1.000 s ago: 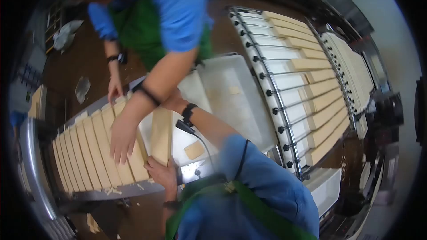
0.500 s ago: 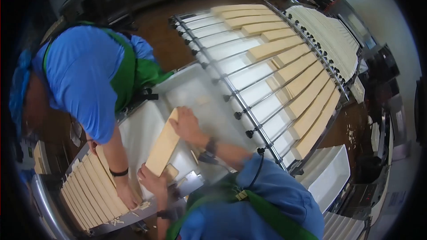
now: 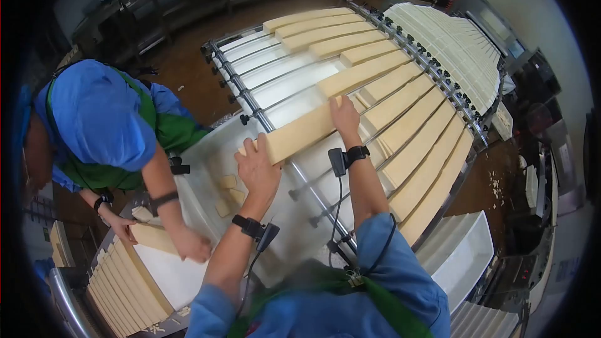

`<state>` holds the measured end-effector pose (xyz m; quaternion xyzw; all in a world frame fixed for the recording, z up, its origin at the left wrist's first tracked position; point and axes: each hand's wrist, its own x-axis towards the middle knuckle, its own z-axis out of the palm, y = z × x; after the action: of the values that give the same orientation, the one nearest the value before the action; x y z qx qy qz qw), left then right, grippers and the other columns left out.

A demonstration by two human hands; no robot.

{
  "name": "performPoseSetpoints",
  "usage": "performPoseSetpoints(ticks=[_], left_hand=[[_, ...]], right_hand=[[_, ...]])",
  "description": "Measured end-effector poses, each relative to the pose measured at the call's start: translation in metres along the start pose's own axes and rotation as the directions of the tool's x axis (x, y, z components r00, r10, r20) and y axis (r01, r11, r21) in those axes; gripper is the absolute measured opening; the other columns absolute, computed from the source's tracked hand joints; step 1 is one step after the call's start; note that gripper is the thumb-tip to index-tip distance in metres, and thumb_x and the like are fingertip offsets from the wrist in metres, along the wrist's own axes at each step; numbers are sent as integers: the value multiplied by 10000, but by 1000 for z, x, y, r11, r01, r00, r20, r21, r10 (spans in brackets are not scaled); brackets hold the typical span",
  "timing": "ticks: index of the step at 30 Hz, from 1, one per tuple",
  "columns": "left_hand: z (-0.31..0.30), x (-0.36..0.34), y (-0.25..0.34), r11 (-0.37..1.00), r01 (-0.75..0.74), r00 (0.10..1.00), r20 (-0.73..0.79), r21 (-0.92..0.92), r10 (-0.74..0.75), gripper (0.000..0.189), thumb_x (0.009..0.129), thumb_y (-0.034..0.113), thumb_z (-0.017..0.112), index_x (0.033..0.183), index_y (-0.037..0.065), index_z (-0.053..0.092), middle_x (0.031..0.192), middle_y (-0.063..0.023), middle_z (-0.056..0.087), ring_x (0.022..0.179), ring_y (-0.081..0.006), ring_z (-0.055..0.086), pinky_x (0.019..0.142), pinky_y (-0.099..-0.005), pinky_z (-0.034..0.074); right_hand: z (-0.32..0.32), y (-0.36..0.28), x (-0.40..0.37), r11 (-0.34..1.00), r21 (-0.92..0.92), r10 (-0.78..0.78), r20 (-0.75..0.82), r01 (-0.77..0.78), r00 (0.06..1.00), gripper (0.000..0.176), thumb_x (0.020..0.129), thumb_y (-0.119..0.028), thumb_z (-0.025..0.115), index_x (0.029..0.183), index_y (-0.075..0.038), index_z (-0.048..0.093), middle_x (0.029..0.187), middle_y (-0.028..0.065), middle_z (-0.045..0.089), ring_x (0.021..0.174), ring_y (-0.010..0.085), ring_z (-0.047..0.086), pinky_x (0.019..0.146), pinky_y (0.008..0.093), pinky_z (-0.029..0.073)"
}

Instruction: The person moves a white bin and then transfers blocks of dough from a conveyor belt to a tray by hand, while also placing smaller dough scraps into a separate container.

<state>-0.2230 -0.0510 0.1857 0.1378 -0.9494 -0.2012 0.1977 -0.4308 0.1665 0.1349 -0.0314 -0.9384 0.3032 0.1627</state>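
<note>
The person's left hand point(image 3: 260, 175) and right hand point(image 3: 346, 120) reach forward, 1 at each end of a long pale slab point(image 3: 302, 130). The left hand grips the left end, its back toward the camera and its fingers bent over the slab's edge; the right hand is closed on the right end, farther out than the left. The 2 forearms run up from the bottom of the view, well apart. Each wrist carries 1 black strapped device point(image 3: 337, 161) with a cable running down (2 devices in all).

The slab extends across the near rail point(image 3: 250, 101) of a laned table point(image 3: 266, 78), its left end by the white tray point(image 3: 285, 228) and its right end among the lanes; whether it touches the rail, I cannot tell. About 10 resting slabs point(image 3: 419, 126) lie in the lanes between thin rods point(image 3: 302, 96), though overlaps make that count unsure. In the tray are at least 3 small pale pieces point(image 3: 229, 182).

To the left, 1 co-worker point(image 3: 103, 131) in blue and green has 2 hands at another slab point(image 3: 155, 239), beside a row of at least 5 narrow slabs point(image 3: 125, 288). At lower right stands 1 white bin point(image 3: 460, 260).
</note>
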Motion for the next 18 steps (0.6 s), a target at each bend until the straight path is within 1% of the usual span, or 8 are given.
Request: performPoseSetpoints(ticks=[2,4,6,7,10,12,16,18], left_hand=[[10,17,13,1000,-4,985,174,23,0,830,673,238,937,1399,142,546,1295,-142,534,1048,-420,574,827,-494,547],[23,29,21,999,-28,980,198,35,21,828,670,265,941,1386,129,548,1295,-140,535,1039,-417,582,825,-490,552],[29,39,28,997,-52,974,225,49,39,828,666,291,945,1372,115,550,1295,-138,537,1030,-414,590,823,-486,557],[31,44,31,996,-66,966,253,57,50,836,673,292,946,1383,96,548,1286,-143,542,1018,-414,601,820,-484,551],[32,49,38,995,-66,949,313,77,38,853,684,287,945,1405,78,541,1301,-158,535,1008,-415,614,820,-483,548],[31,52,43,995,-48,939,343,89,15,860,687,282,943,1416,78,536,1323,-168,524,1011,-417,616,823,-484,552],[35,46,43,997,-23,943,332,78,-4,932,704,284,935,1496,91,482,1411,-218,458,1019,-449,631,874,-482,568],[43,47,42,997,-33,952,305,65,12,966,708,291,933,1526,99,456,1434,-238,434,1018,-463,638,891,-483,572]], right_hand=[[5,13,18,998,-45,43,79,-40,996,693,1000,-571,528,1339,28,613,1276,299,673,1181,449,658,1037,529,488],[7,22,31,993,-94,91,157,-77,983,725,1001,-603,501,1328,34,617,1272,312,673,1178,442,666,1066,550,459],[2,22,39,945,-322,165,354,-45,921,810,978,-665,473,1362,36,599,1272,320,674,1212,433,651,1134,610,342],[-1,22,41,946,-322,168,359,-47,918,810,978,-665,473,1362,36,599,1272,320,674,1212,433,651,1134,610,342],[-5,28,40,922,-385,180,339,-39,923,856,975,-711,435,1382,27,590,1291,297,680,1308,427,585,1163,644,238],[-2,37,39,900,-428,25,233,79,972,851,986,-732,424,1343,20,601,1237,302,697,1305,464,561,1120,695,268],[-8,41,42,894,-443,39,236,71,971,805,988,-708,450,1327,0,626,1224,275,707,1347,452,495,1114,669,275],[-16,39,45,878,-472,-19,129,79,991,738,988,-641,530,1368,-12,601,1236,237,692,1348,403,485,1136,635,261]])
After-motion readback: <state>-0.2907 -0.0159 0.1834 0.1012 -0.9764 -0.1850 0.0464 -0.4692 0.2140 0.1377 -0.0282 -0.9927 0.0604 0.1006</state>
